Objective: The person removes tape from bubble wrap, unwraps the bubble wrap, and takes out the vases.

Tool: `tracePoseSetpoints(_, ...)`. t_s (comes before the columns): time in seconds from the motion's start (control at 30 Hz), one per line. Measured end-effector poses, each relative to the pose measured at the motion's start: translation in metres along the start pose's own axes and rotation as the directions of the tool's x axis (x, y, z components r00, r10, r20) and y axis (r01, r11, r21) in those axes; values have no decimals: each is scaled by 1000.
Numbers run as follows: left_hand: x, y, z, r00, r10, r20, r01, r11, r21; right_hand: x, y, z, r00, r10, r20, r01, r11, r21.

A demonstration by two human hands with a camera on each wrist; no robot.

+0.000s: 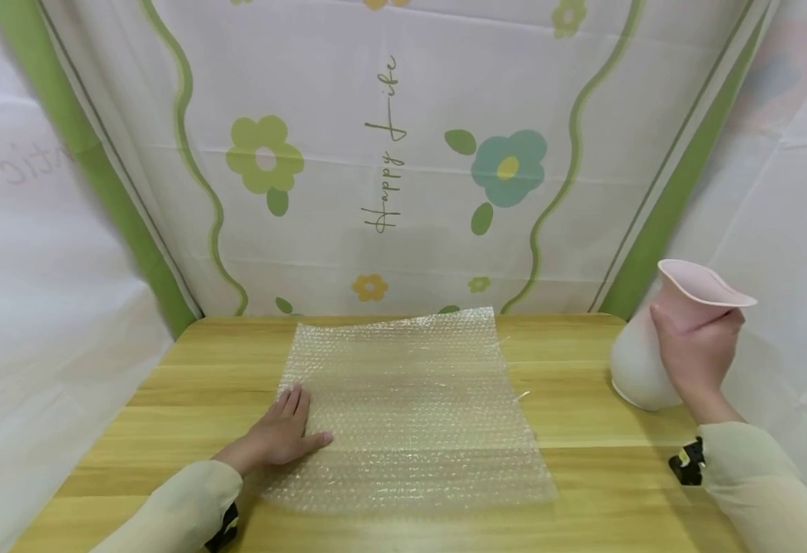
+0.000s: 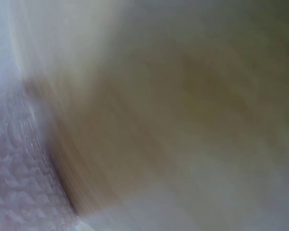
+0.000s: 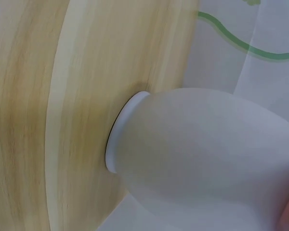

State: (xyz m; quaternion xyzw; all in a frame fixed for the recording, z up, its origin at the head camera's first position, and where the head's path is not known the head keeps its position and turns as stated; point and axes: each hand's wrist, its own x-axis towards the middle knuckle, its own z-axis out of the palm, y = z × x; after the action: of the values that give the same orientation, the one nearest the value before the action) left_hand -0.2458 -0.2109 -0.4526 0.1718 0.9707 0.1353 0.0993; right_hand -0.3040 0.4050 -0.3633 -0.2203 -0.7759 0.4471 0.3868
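A sheet of clear bubble wrap (image 1: 410, 415) lies spread on the wooden table. My left hand (image 1: 284, 434) rests on its left edge, fingers straight and thumb spread to the side. At the table's right side, my right hand (image 1: 700, 346) grips a pink-and-white vase (image 1: 641, 361) round its neck, just below the flared, wavy rim. The right wrist view has the vase's white body (image 3: 197, 149) and its foot close to the tabletop; whether they touch I cannot tell. Blur fills most of the left wrist view, with some bubble wrap (image 2: 12, 187) at its left.
The wooden table (image 1: 189, 392) has a light, striped grain. Behind it hangs a white curtain (image 1: 417, 253) printed with flowers and lettering, edged by green strips. Pale fabric (image 1: 51, 330) closes off the left side, and more hangs to the right beside the vase.
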Motion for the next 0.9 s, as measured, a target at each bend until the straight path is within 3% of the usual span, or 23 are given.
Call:
tracePoseSetpoints(0.17, 3, -5, 6, 999, 12, -46, -12, 1000, 4, -3, -3, -1, 999, -13, -32, 14, 999, 33)
tracePoseSetpoints(0.57, -5, 10, -8, 999, -2, -38, 1, 1000, -30, -14, -12, -6, 995, -64, -82, 74, 989, 128)
tracePoseSetpoints(0.9, 0, 8, -9, 999, -10, -50, 8, 999, -39, -33, -25, -5, 992, -37, -123, 57, 985, 165)
